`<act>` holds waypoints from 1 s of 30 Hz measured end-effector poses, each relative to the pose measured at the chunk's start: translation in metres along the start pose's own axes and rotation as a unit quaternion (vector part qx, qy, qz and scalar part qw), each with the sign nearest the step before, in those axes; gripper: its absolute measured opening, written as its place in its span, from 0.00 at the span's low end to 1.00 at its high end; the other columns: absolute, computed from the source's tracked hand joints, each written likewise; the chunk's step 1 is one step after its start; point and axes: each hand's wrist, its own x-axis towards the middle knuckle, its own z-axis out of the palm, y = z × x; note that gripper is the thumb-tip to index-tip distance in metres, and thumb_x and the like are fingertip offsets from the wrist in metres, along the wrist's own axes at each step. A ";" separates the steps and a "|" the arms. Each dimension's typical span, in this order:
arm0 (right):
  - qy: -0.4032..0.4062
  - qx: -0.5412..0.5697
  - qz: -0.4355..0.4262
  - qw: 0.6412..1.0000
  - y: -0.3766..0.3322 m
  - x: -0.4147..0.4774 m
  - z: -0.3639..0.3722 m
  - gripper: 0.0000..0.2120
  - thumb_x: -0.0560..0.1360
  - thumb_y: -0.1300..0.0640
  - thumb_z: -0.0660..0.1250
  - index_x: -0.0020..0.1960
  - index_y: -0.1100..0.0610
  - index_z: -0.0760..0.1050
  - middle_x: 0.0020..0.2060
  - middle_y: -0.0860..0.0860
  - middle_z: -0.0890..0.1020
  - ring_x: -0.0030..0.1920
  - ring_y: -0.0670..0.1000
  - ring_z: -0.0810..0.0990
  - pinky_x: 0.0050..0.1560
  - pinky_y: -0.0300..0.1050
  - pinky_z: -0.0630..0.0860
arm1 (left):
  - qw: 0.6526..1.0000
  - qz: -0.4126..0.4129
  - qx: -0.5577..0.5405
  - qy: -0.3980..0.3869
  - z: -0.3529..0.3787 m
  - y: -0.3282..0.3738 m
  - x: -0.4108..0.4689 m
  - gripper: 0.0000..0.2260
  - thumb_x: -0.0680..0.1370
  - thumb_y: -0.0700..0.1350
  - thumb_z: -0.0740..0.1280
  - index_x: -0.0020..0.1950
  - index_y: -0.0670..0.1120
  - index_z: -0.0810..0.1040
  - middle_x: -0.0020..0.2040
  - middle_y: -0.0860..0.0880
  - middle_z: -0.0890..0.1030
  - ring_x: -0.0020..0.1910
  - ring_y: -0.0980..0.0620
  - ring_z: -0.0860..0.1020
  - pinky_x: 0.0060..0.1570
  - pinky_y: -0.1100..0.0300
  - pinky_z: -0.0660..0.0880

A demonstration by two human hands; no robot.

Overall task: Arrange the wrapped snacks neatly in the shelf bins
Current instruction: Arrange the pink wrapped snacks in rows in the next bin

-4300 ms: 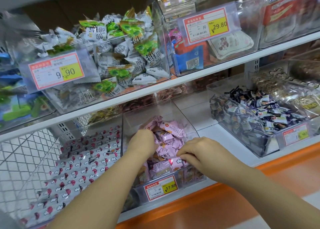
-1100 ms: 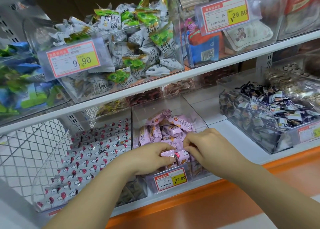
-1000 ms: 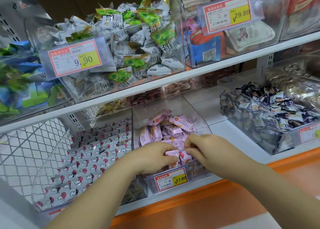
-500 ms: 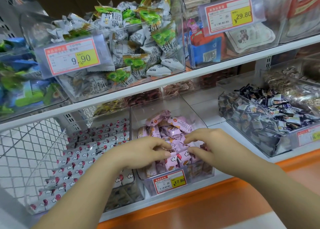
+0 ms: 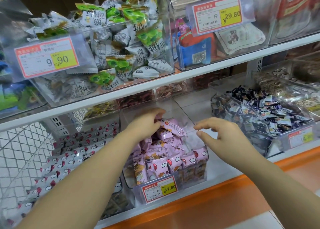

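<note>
The left hand [image 5: 147, 123] reaches deep into the clear plastic bin [image 5: 178, 107], fingers curled onto a pink wrapped snack [image 5: 171, 126] at the back of the pile. That snack's long axis slants from back left toward the bin's right wall. The right hand [image 5: 220, 135] hovers empty just right of it, thumb and fingers narrowly parted. Left looks nearer.

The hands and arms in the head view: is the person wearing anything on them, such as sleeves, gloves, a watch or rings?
Nothing worn is visible. The left hand and the right hand are bare, without gloves, and no ring shows. Both forearms are uncovered as far as the picture's edge: no sleeve, watch or bracelet appears.
</note>
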 end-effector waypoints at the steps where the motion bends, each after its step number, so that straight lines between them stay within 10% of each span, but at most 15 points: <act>1: -0.016 0.016 0.019 1.000 0.002 0.000 0.000 0.08 0.76 0.55 0.66 0.53 0.49 0.80 0.50 0.43 0.81 0.47 0.38 0.75 0.52 0.25 0.69 | 1.000 -0.001 0.021 -0.014 0.003 -0.001 0.007 0.21 0.79 0.42 0.60 0.72 0.52 0.65 0.66 0.50 0.73 0.58 0.48 0.75 0.46 0.66 0.65; 11: -0.105 0.131 0.108 0.980 -0.001 0.002 -0.009 0.08 0.77 0.53 0.65 0.54 0.44 0.77 0.36 0.50 0.83 0.17 0.44 0.60 0.21 0.32 0.60 | 0.997 0.023 0.038 -0.068 0.014 -0.024 0.034 0.18 0.74 0.45 0.70 0.63 0.52 0.74 0.61 0.50 0.76 0.59 0.49 0.73 0.59 0.52 0.71; 21: -0.101 0.111 0.101 0.983 -0.002 0.002 -0.005 0.07 0.75 0.51 0.66 0.51 0.42 0.77 0.35 0.52 0.83 0.32 0.38 0.78 0.32 0.32 0.70 | 0.981 -0.007 -0.122 0.150 -0.060 -0.022 -0.071 0.12 0.70 0.57 0.72 0.48 0.60 0.72 0.44 0.56 0.79 0.36 0.53 0.76 0.37 0.58 0.72; 30: -0.068 0.112 0.082 0.988 -0.006 -0.006 0.004 0.07 0.75 0.54 0.67 0.50 0.43 0.76 0.42 0.40 0.79 0.42 0.41 0.80 0.36 0.26 0.72 | 0.999 0.016 0.043 -0.014 -0.043 -0.019 -0.113 0.17 0.69 0.65 0.66 0.52 0.57 0.72 0.30 0.52 0.75 0.28 0.60 0.72 0.31 0.61 0.68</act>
